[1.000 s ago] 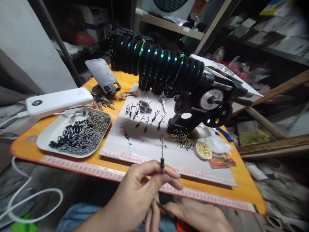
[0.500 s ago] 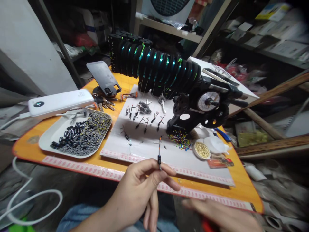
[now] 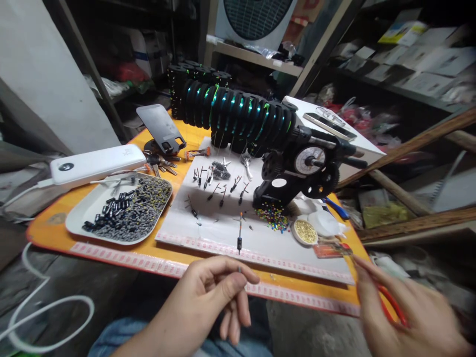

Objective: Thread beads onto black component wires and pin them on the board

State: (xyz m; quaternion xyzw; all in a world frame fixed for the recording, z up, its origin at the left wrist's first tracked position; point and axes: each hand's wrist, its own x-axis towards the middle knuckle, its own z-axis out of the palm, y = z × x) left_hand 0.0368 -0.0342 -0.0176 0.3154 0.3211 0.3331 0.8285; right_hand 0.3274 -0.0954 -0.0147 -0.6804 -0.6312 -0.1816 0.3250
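My left hand (image 3: 223, 297) is at the table's front edge, thumb and forefinger pinched on a small thin grey piece (image 3: 239, 270). Just beyond the fingertips, a black cylinder (image 3: 239, 244) is strung in line with a slim stem with an orange tip (image 3: 241, 215). Any line joining it to the pinched piece is too fine to make out. Low on the right, my right hand (image 3: 405, 302) is closed around a red-handled tool (image 3: 392, 305), whose working end is hidden. Its fingertips are near an orange packet (image 3: 330, 250).
A black machine with ribbed spools (image 3: 238, 106) stands at the back of the white board (image 3: 208, 228). Left are a tray (image 3: 74, 230) of small grey and black parts and a white power bank (image 3: 98, 163). Coloured beads (image 3: 273, 217), a dish (image 3: 305, 232) of gold pieces and blue-handled pliers (image 3: 336, 208) lie right.
My right hand has moved right and up towards the orange packet, showing the red handle more clearly. My left hand has lowered slightly, and the black cylinder now stands clear of its fingertips.
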